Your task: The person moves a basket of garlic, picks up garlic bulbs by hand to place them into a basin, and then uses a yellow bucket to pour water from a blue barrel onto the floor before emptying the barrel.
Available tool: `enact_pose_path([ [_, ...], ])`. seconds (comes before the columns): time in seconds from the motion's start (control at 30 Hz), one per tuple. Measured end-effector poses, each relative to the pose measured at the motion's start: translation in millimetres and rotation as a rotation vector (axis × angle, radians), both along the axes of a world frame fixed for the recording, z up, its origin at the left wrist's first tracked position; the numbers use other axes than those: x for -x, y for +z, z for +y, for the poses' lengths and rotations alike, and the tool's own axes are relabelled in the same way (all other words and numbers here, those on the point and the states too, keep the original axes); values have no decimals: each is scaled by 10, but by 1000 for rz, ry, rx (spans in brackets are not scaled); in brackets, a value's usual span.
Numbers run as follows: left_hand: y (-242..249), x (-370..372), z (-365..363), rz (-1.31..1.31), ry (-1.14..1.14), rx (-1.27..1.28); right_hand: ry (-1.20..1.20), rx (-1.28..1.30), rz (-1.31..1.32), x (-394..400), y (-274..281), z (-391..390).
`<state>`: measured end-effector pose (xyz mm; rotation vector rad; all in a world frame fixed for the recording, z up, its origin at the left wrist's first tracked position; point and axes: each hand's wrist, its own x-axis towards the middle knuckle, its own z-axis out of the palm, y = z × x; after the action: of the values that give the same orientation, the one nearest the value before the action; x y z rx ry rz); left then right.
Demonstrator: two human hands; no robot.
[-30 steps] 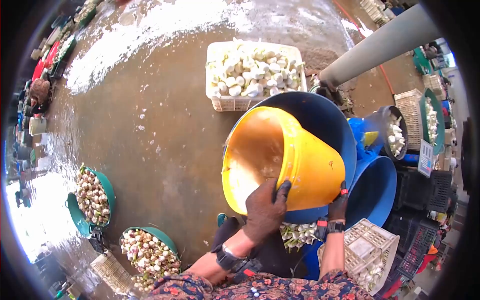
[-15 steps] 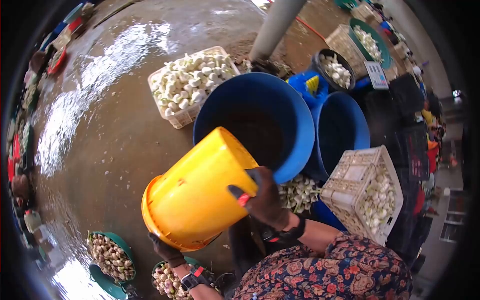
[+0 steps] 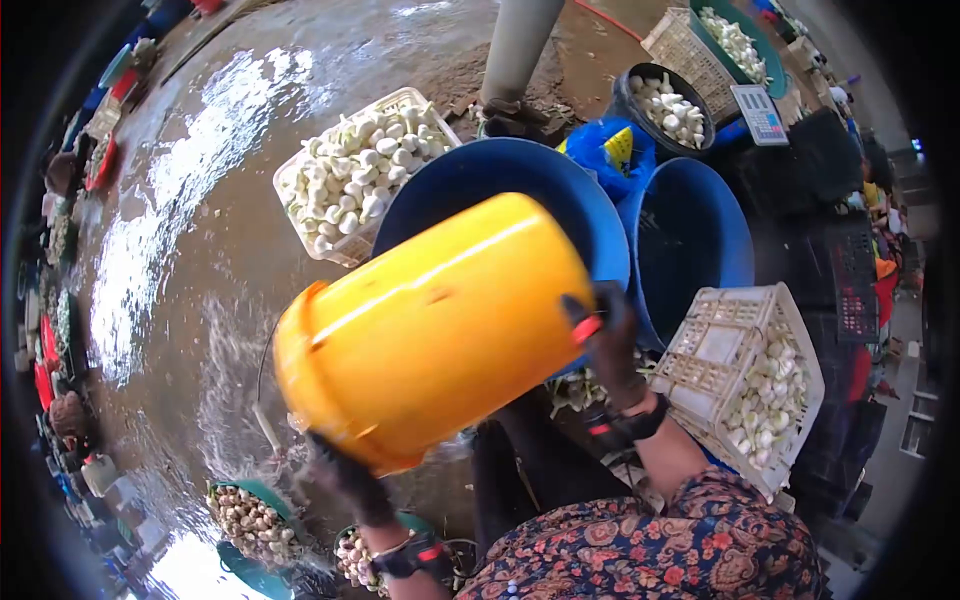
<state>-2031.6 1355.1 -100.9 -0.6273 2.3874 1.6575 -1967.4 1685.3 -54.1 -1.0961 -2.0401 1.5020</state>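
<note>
A yellow bucket [image 3: 435,320] lies nearly on its side in the air, its rim end to the lower left, overlapping the large blue tub [image 3: 500,165]. Gloved in dark fabric, my left hand [image 3: 350,485] holds the rim end from below. My right hand [image 3: 610,345], also gloved, grips the base end, thumb on the yellow side. The bucket's inside is hidden. Splashing water [image 3: 235,390] shows on the wet floor left of the rim, beside the hanging wire handle.
A white crate of peeled garlic [image 3: 355,180] stands behind left. On the right are another blue tub [image 3: 735,225], a tilted garlic crate [image 3: 715,350] and a black bucket [image 3: 665,110]. Green basins of garlic [image 3: 250,525] sit lower left. A grey post [image 3: 520,50] rises behind.
The yellow bucket has moved up and right and tipped further toward the lower left. Both hands moved with it. Water now splashes on the floor at the left.
</note>
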Motion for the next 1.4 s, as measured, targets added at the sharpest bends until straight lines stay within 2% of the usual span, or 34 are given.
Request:
enact_pose_path([
  [0.03,-5,15,492,97,43,-132,-82,-59,-80,-64,-138,254],
  [0.07,-34,56,966,202,84,-264,-214,69,-18,-94,-294,470],
  [0.1,-178,100,1243,140,-4,-210,-292,-51,-92,-130,-566,706],
  [0.13,-424,129,1483,73,-90,-155,-300,-75,-35,-184,-851,897],
  [0.2,-1149,203,1932,90,-143,-213,-317,7,3,-243,-1533,1343],
  [0.27,-1614,447,2301,-268,-29,-391,-291,-16,1,-116,-1932,1520],
  [0.33,-2379,589,2497,-315,-38,-308,-261,-37,-11,-12,-2405,1716],
  [0.4,-2940,732,2654,-327,23,-246,-352,-354,-447,188,-2811,1880],
  [0.43,-3132,761,2687,-372,84,-285,-379,-362,-513,264,-2911,1872],
  [0.47,-3363,732,2679,-418,147,-322,-360,-354,-529,254,-3124,1878],
  [0.5,-3572,667,2699,-225,210,-352,-341,-356,-452,239,-3328,1857],
  [0.53,-3780,656,2707,-231,228,-342,-320,-363,-368,258,-3518,1865],
  [0.57,-3910,696,2736,-197,149,-205,-366,-374,-446,346,-3558,1869],
  [0.6,-4014,679,2708,-176,68,-59,-405,-151,-356,363,-3673,1914],
  [0.67,-4071,485,2652,-195,65,-87,-358,-63,-471,296,-3848,2026],
  [0.7,-4116,526,2736,-157,53,-150,-331,-112,-472,438,-3646,1891],
  [0.73,-4169,577,2826,-113,46,-212,-267,20,-295,198,-4051,2103],
  [0.77,-4228,491,2834,-81,146,-434,-308,66,-260,323,-3948,2058],
  [0.8,-4129,464,2783,-101,158,-416,-359,120,-237,399,-3804,1924],
  [0.83,-3895,524,2794,-169,58,-234,-341,293,-347,334,-3815,1992],
  [0.87,-3791,635,2857,-214,-44,-73,-324,280,-342,351,-3857,2062],
  [0.9,-3827,640,2856,-79,-28,-92,-320,271,-342,335,-3923,2087],
  [0.93,-3846,596,2829,-85,-15,-91,-318,270,-359,250,-3962,2080],
  [1.13,-4189,461,2829,-285,-22,-142,-278,234,-332,52,-4235,2276],
  [1.17,-4214,438,2850,-162,31,-124,-293,197,-435,62,-4204,2231],
  [1.2,-4238,418,2855,-37,83,-106,-291,198,-428,74,-4173,2197],
  [1.23,-4258,390,2821,-28,83,-105,-315,183,-441,91,-4146,2168],
  [1.3,-4177,342,2670,-94,126,-295,-346,177,-448,186,-4117,1986],
  [1.33,-4127,339,2572,-90,117,-286,-353,214,-429,251,-4135,1871],
  [1.4,-3977,425,2349,-278,41,-362,-356,270,-394,268,-4154,1732],
])
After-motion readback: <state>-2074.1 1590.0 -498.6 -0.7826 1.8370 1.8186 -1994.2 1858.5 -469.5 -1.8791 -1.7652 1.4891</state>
